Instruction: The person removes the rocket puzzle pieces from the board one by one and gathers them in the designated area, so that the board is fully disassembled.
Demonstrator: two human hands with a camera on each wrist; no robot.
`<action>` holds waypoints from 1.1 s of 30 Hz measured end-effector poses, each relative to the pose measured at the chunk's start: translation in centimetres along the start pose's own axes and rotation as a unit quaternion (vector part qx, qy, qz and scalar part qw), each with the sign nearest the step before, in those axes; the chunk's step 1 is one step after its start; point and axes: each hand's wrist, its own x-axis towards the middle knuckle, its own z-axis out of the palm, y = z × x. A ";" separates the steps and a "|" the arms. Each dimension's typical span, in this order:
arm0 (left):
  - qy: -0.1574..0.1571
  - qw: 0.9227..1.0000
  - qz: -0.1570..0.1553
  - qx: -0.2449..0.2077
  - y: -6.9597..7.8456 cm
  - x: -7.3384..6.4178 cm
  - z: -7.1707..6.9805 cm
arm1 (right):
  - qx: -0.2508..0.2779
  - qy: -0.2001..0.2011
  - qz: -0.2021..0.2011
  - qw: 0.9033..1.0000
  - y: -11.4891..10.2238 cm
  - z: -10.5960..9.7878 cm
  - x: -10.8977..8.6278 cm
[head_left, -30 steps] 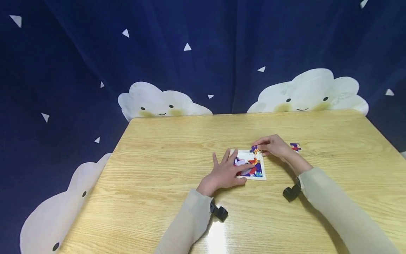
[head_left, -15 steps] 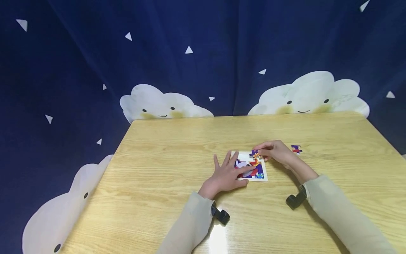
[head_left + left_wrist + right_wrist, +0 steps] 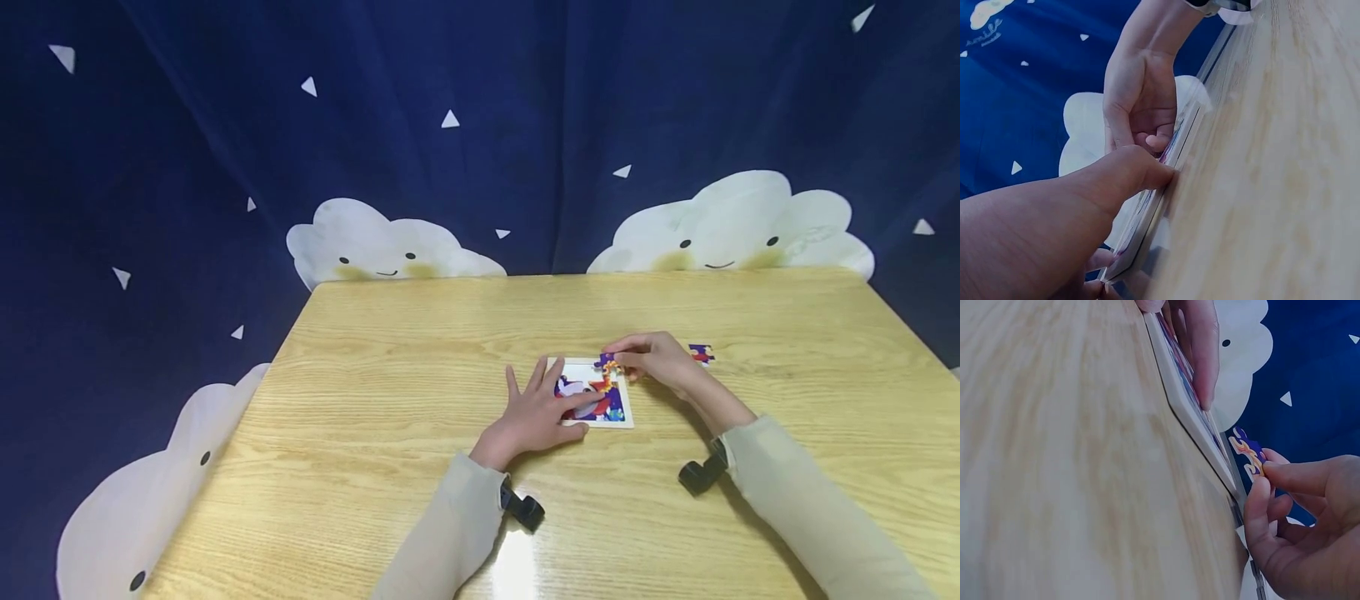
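A small square jigsaw puzzle in a white frame [image 3: 628, 410] lies on the table, its lower part filled with colourful pieces and white backing bare near the top. My left hand [image 3: 534, 413] rests spread across its left side, the index finger lying over the filled pieces. In the right wrist view a purple and orange puzzle piece [image 3: 1249, 453] is pinched between thumb and fingers of my right hand [image 3: 1310, 506]. From the head, that right hand [image 3: 654, 360] is at the frame's top right corner, the piece tilted above the bare backing.
Another puzzle piece [image 3: 701, 353], purple and red, lies on the wooden table [image 3: 375, 375] just right of my right hand. Behind the table hangs a dark blue curtain [image 3: 510, 108] with clouds and white triangles.
My right hand has brought the pinched piece slightly down toward the frame's top right corner, then a touch to the right. My left hand stays on the puzzle; the view shifted slightly.
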 end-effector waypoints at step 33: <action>0.015 1.000 0.000 -0.015 -0.1 -0.1 0.5 | -0.056 0.071 0.028 0.995 1.5 -4.7 -2.2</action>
